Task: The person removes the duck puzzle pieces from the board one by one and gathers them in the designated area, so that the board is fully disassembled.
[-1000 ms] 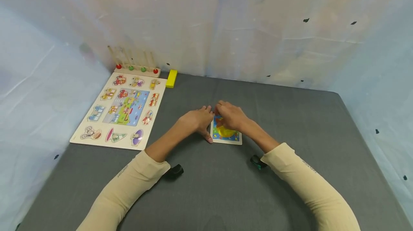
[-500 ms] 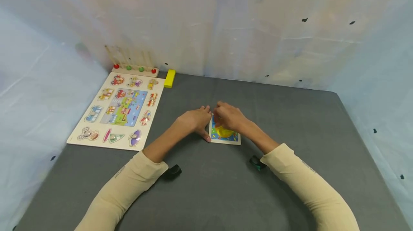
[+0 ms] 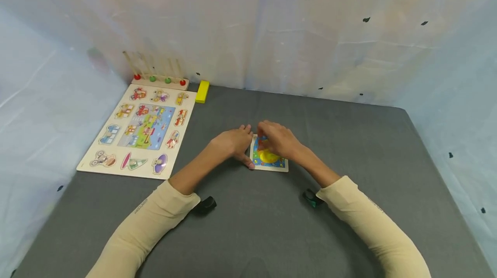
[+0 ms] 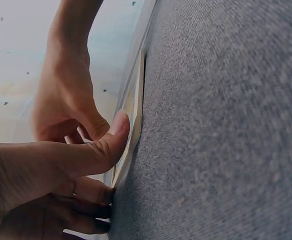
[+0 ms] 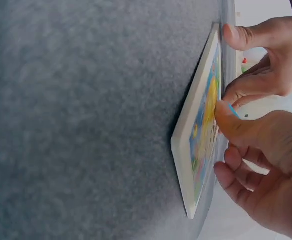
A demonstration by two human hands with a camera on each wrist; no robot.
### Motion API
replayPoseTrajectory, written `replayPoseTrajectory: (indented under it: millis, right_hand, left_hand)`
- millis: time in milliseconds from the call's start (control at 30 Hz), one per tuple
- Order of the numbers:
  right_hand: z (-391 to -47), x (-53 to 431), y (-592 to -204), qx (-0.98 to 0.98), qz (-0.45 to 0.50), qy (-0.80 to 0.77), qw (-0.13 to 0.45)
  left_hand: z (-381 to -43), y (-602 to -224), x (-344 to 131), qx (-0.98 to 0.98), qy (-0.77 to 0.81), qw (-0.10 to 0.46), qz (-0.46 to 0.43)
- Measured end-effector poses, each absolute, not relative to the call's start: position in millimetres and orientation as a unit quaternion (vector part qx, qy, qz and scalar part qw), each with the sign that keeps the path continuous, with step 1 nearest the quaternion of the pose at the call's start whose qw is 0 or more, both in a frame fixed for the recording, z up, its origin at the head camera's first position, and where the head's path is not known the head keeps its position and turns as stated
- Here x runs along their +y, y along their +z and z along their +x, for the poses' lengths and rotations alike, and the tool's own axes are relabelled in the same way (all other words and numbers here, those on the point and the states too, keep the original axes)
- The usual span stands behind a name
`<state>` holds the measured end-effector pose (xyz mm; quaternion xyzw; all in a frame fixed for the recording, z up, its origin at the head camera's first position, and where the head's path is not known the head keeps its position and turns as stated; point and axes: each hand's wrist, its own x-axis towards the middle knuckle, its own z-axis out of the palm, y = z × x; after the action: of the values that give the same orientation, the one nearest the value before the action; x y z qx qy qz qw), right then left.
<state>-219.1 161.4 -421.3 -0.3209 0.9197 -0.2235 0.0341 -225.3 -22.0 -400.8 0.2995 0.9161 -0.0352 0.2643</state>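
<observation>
A small wooden puzzle (image 3: 268, 168) with a pale frame and a yellow duck on blue and green lies flat on the grey table. My left hand (image 3: 237, 142) rests along its left edge, fingers extended, thumb at the near left corner. Over the upper part of the puzzle, my right hand (image 3: 278, 140) bends its fingers down. In the right wrist view, thumb and forefinger pinch a small puzzle piece (image 5: 233, 111), of which only a blue edge shows. The right hand covers much of the picture's upper part in the head view.
At the left lies a large peg puzzle board (image 3: 180, 140) with vehicles and toys. Behind it stands a wooden peg rack (image 3: 161, 83) with red and green beads. A yellow block (image 3: 202, 92) sits beside the rack, close to the back curtain (image 3: 310, 45).
The right fingers have lifted and shifted slightly over the puzzle's upper left part. The left hand keeps its place at the edge. The whole view has drifted a little.
</observation>
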Motion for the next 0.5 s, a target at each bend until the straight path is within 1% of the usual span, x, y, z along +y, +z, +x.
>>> replayPoseTrajectory:
  millis: [133,333,433,500]
  right_hand:
    - [-219,165,-421,0.903,-0.335,-0.267,0.018]
    - [-223,190,-408,0.905,-0.315,-0.282,-0.046]
    - [-229,208,-400,0.912,-0.291,-0.286,-0.050]
    - [-234,220,-396,0.917,-0.276,-0.285,-0.040]
  left_hand:
    - [-223,-403,-24,0.919,-0.030,0.262,0.293]
    - [-222,-406,-21,0.922,-0.027,0.255,0.289]
    - [-223,-405,-21,0.922,-0.031,0.257,0.286]
    - [-224,-405,-22,0.922,-0.033,0.260,0.284]
